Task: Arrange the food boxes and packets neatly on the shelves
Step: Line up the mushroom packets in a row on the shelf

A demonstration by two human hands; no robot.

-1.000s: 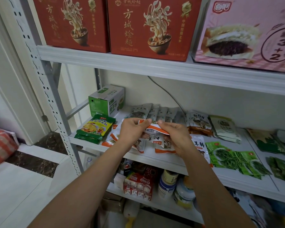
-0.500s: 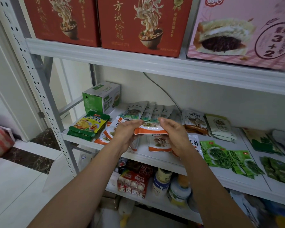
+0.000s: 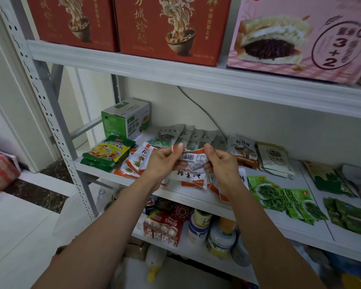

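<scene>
Both hands hold up one white-and-orange food packet [image 3: 194, 159] above the middle shelf [image 3: 188, 198]; its barcode side faces me. My left hand [image 3: 162, 163] pinches its left top corner and my right hand [image 3: 221, 163] pinches its right top corner. More white-and-orange packets [image 3: 133, 163] lie on the shelf below and to the left. A row of grey-green packets [image 3: 188, 135] leans behind them.
A green box [image 3: 125, 119] and yellow-green packets [image 3: 106, 154] sit at the shelf's left end. Beige packets [image 3: 273, 159] and green packets [image 3: 279, 195] lie to the right. Red noodle boxes [image 3: 167, 28] and a pink box [image 3: 300, 36] fill the top shelf. Jars and cartons stand on the lower shelf.
The packet has been lifted and turned over in both hands, so its barcode side now faces me instead of its printed front. The hands stay at its top corners.
</scene>
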